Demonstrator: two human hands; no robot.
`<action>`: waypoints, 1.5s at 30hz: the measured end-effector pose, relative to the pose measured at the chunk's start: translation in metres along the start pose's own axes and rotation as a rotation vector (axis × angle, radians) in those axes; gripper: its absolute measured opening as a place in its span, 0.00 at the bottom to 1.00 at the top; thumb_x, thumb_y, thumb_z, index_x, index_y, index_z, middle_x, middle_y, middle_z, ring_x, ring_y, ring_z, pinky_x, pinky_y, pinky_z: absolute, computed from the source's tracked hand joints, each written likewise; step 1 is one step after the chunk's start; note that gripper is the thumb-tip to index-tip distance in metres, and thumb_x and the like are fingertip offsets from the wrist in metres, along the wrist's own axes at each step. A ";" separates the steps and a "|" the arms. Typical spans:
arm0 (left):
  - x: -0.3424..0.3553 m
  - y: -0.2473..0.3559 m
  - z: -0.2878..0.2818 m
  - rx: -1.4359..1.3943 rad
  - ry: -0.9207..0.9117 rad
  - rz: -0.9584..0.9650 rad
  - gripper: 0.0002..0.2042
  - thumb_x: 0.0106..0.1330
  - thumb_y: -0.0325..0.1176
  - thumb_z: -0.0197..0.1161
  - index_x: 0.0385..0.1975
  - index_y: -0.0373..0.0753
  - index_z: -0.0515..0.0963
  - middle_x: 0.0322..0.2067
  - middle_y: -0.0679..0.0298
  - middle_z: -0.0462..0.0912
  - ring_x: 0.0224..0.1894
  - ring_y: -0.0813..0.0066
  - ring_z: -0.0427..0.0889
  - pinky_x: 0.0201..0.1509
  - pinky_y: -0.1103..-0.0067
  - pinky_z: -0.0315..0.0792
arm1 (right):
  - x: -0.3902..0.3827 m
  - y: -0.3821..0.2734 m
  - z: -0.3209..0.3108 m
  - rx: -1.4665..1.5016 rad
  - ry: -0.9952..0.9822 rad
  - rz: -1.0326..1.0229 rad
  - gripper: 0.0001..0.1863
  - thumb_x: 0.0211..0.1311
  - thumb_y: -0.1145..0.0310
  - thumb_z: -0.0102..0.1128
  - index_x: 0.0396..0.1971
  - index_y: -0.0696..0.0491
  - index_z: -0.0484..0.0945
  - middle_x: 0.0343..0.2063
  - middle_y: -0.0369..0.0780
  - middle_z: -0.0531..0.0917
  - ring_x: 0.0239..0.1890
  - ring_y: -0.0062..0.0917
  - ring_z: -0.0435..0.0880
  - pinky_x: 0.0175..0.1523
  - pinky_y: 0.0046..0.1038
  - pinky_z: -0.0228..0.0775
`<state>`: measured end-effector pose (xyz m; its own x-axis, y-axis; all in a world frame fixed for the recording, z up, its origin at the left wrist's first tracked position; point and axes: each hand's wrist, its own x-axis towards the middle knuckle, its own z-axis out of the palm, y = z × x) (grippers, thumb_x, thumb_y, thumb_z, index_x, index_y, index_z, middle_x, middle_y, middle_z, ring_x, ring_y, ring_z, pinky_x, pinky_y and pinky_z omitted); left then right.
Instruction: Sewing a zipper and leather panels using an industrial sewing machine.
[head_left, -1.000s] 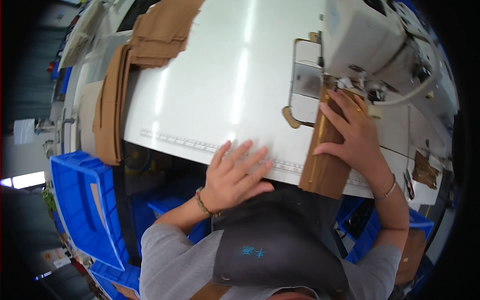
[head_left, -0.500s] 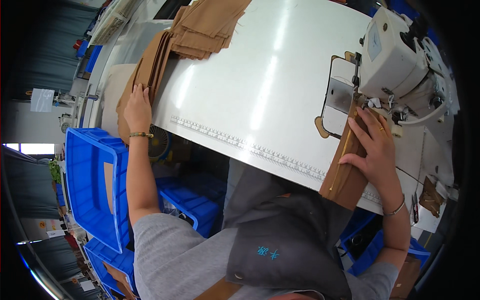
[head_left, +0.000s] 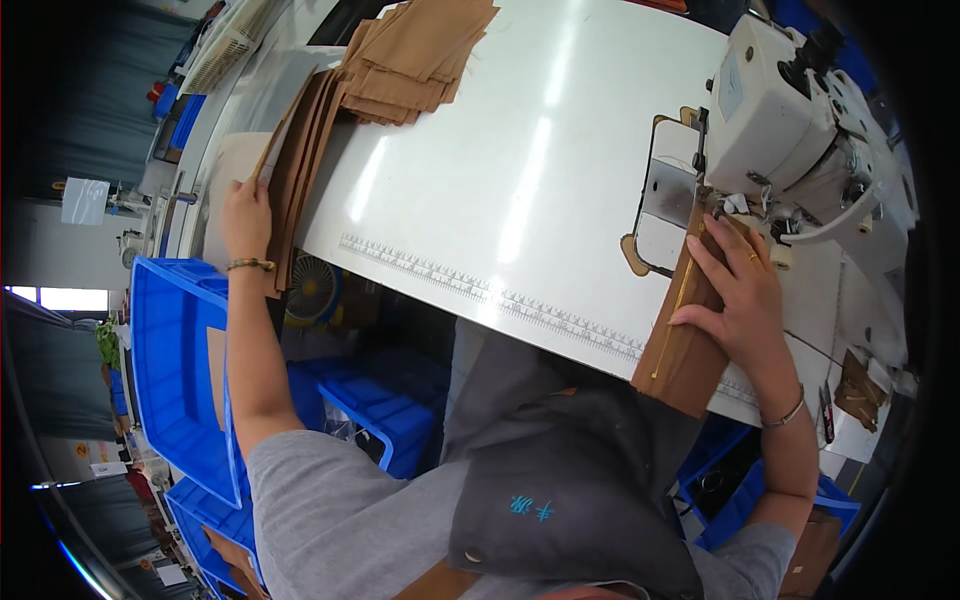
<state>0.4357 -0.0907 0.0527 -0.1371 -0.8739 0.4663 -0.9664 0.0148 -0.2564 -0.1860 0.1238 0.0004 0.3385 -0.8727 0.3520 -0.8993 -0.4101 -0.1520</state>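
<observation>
My left hand (head_left: 246, 218), at the table's left end, pinches a long brown fabric piece (head_left: 272, 140) lifted at the side of a stack of similar strips (head_left: 307, 175). My right hand (head_left: 735, 295) lies with fingers spread on a brown fabric strip (head_left: 662, 365) that has a gold-coloured zipper along it. The strip's far end is at the needle area of a white sewing machine (head_left: 750, 110), partly hidden by my fingers and the machine's parts.
A pile of brown fabric pieces (head_left: 410, 50) sits at the back left of the white table (head_left: 520, 180). Blue crates (head_left: 180, 355) stand below at the left, near a fan (head_left: 314, 285). Scissors (head_left: 827, 415) and a brown scrap (head_left: 860, 390) lie at the right.
My left hand has moved from the table's front edge to the fabric stack, then leftward with one piece separated from it. My right hand stays on the zippered strip.
</observation>
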 end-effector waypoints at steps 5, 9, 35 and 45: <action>0.052 -0.010 -0.072 -0.245 0.019 -0.105 0.20 0.74 0.32 0.57 0.64 0.48 0.79 0.32 0.56 0.84 0.29 0.62 0.80 0.39 0.68 0.74 | -0.002 -0.004 -0.002 0.031 -0.021 0.057 0.46 0.45 0.33 0.71 0.59 0.53 0.82 0.67 0.45 0.76 0.63 0.39 0.80 0.62 0.42 0.71; 0.040 0.078 -0.135 -0.525 -0.268 0.018 0.30 0.72 0.24 0.56 0.75 0.45 0.66 0.36 0.65 0.82 0.33 0.78 0.73 0.41 0.75 0.71 | -0.006 -0.004 0.001 0.034 -0.057 0.102 0.47 0.46 0.30 0.69 0.58 0.53 0.83 0.65 0.45 0.77 0.60 0.39 0.81 0.68 0.49 0.64; -0.076 0.394 -0.129 -0.958 0.072 1.085 0.28 0.71 0.37 0.66 0.69 0.36 0.72 0.61 0.56 0.79 0.65 0.50 0.75 0.72 0.56 0.64 | -0.018 0.007 0.015 0.007 0.038 -0.034 0.30 0.55 0.57 0.70 0.57 0.54 0.80 0.57 0.44 0.83 0.60 0.41 0.81 0.73 0.53 0.59; -0.092 0.397 -0.121 -1.020 -0.489 0.822 0.30 0.73 0.37 0.61 0.73 0.37 0.64 0.72 0.51 0.68 0.76 0.52 0.64 0.77 0.53 0.58 | -0.019 0.005 0.010 0.080 0.033 0.011 0.30 0.56 0.51 0.69 0.54 0.55 0.81 0.52 0.46 0.84 0.53 0.42 0.83 0.72 0.58 0.58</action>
<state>0.0382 0.0538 0.0103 -0.8504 -0.5179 0.0922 -0.4061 0.7577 0.5110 -0.1942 0.1363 -0.0161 0.3184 -0.8685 0.3799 -0.8773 -0.4218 -0.2291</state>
